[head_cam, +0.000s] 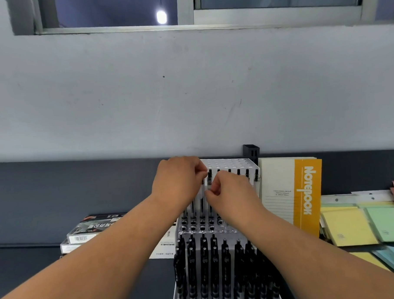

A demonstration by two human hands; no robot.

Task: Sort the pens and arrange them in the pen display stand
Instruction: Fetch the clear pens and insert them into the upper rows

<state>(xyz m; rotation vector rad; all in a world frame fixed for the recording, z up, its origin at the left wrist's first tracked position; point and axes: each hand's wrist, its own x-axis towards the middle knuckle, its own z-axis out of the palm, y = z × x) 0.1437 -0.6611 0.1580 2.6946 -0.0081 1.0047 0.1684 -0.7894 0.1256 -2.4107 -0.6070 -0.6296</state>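
- Head view: the pen display stand point(228, 165), a clear stepped rack with rows of round holes, stands on a dark table point(35, 201) at 6 o'clock in the picture, against a pale wall.
- The left hand point(178, 179) has its fingers curled and pinches the black top of a clear pen point(209, 179), which stands upright in the stand's middle step.
- The right hand point(233, 193), at 4 o'clock from the left hand and almost touching it, has curled fingers pinching the same pen's barrel lower down.
- More clear pens point(201, 203) stand just beside it at 9 o'clock.
- Black pens point(203, 262) fill the lowest step, at 6 o'clock from the hands.
- A yellow-spined notebook point(306, 189) leans at 3 o'clock from the stand; pastel pads point(350, 228) lie beyond it.
- Flat boxes point(86, 231) lie stacked at 9 o'clock.
- A black holder point(251, 151) stands at 1 o'clock, behind the stand.
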